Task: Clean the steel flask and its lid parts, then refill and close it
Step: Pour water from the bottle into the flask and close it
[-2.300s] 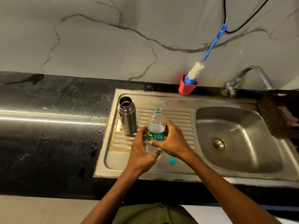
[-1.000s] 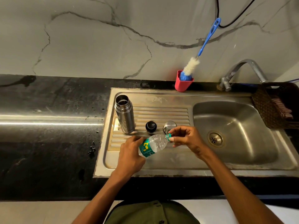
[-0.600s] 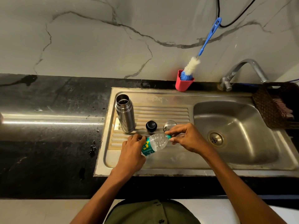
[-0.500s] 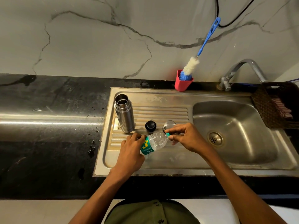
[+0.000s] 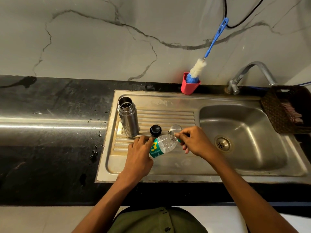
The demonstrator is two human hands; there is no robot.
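The steel flask [image 5: 128,117] stands upright and uncapped on the left of the ribbed draining board [image 5: 168,115], its mouth open. Just to its right lie its two lid parts, apart from each other: a black stopper [image 5: 155,130] and a steel cup lid [image 5: 175,128]. Judging by this layout, washing looks finished and refilling may be done too, though the flask's contents cannot be seen; closing the flask remains.

In front of the lid parts, the left hand [image 5: 139,153] grips the labelled body of a tilted plastic water bottle [image 5: 162,145], while the right hand [image 5: 196,142] pinches its teal cap [image 5: 178,140] at the neck, apparently screwing it.

Count: one flask, two lid parts, one bottle, one bottle brush [image 5: 196,69] in one red holder [image 5: 189,86], one tap [image 5: 249,74].
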